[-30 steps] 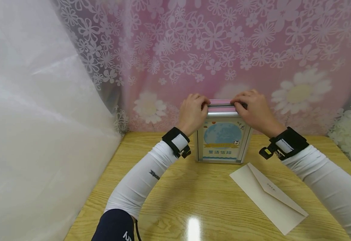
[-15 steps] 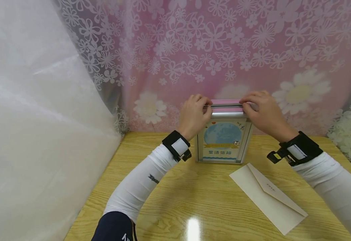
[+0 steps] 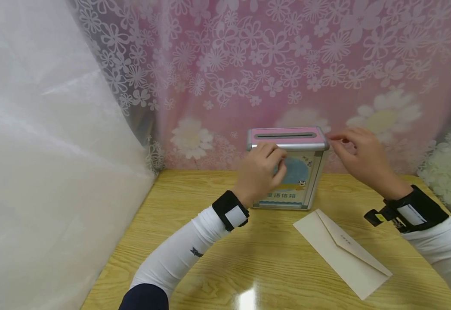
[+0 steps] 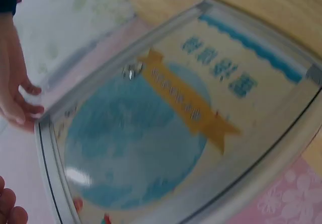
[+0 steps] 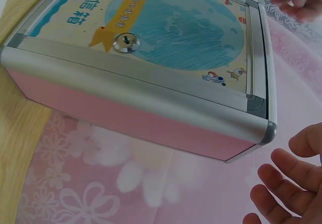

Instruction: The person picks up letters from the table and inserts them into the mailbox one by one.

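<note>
A pink letter box point(image 3: 287, 132) with silver edges stands upright at the back of the table, a slot along its top. Its front panel point(image 5: 176, 27) bears a blue globe picture and a round keyhole lock point(image 5: 126, 42). My left hand point(image 3: 258, 172) is in front of the box and covers part of that panel, fingers loosely bent, nothing held. Just beyond the box's top right corner hovers my right hand point(image 3: 359, 150), apart from it. In the right wrist view the right fingers point(image 5: 284, 176) are spread and hold nothing.
A cream envelope point(image 3: 343, 252) lies flap up on the wooden table point(image 3: 194, 275), in front of the box and to the right. A pink flowered curtain point(image 3: 225, 64) hangs behind, and a white sheet point(image 3: 55, 172) on the left.
Both hands have come off the box top, uncovering its slot. The left hand moved down in front of the panel; the right moved right and down. Box and envelope stay put.
</note>
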Available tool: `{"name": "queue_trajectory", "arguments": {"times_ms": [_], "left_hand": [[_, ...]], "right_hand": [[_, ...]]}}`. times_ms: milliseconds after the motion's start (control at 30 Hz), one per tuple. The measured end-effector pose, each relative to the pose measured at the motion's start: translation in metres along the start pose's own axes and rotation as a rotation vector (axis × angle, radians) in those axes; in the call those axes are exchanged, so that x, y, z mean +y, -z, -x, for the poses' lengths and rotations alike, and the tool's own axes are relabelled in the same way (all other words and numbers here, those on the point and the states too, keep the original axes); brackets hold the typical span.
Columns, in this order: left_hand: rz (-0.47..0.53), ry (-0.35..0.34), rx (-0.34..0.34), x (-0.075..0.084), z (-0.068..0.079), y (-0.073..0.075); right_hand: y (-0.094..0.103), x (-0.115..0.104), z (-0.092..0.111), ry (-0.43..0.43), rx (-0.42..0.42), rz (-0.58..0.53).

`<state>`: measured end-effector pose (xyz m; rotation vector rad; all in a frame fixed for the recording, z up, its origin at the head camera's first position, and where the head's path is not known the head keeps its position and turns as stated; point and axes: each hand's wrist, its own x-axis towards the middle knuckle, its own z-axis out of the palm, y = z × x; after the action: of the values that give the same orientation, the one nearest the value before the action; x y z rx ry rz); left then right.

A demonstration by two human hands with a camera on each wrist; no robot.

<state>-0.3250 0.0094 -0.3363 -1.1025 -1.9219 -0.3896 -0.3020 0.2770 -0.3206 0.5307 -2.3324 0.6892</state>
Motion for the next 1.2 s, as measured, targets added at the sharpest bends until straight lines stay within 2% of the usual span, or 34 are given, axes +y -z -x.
{"name": "queue_trajectory", "arguments": {"times_ms": [100,233,367,567,667,767,900,1067,1200], "left_hand": [[0.034,-0.039,-0.044,0.016,0.010,-0.009],[0.090,-0.028,-0.162,0.033,0.026,-0.022],[0.085,0.030,-0.360,0.045,0.042,-0.039],[-0.030,0.134,-0.702,0.062,0.070,-0.072],[-0.035,0.169,-0.819,0.073,0.080,-0.085],[-0.048,0.162,-0.915,0.082,0.087,-0.093],[-0.054,0.109,-0.996,0.092,0.093,-0.098],[-0.022,0.066,-1.001,0.099,0.103,-0.104],[-0.008,0.057,-0.998,0.101,0.107,-0.109]], "right_hand": [[0.003,0.004,0.009,-0.020,-0.017,0.012],[0.005,0.009,0.021,-0.037,-0.039,0.029],[0.008,0.014,0.033,-0.054,-0.057,0.046],[0.010,0.021,0.050,-0.074,-0.094,0.053],[0.010,0.024,0.059,-0.082,-0.121,0.061],[0.008,0.026,0.067,-0.086,-0.135,0.077],[0.006,0.028,0.075,-0.103,-0.147,0.079],[0.003,0.032,0.086,-0.129,-0.178,0.066],[0.002,0.035,0.095,-0.150,-0.194,0.060]]}}
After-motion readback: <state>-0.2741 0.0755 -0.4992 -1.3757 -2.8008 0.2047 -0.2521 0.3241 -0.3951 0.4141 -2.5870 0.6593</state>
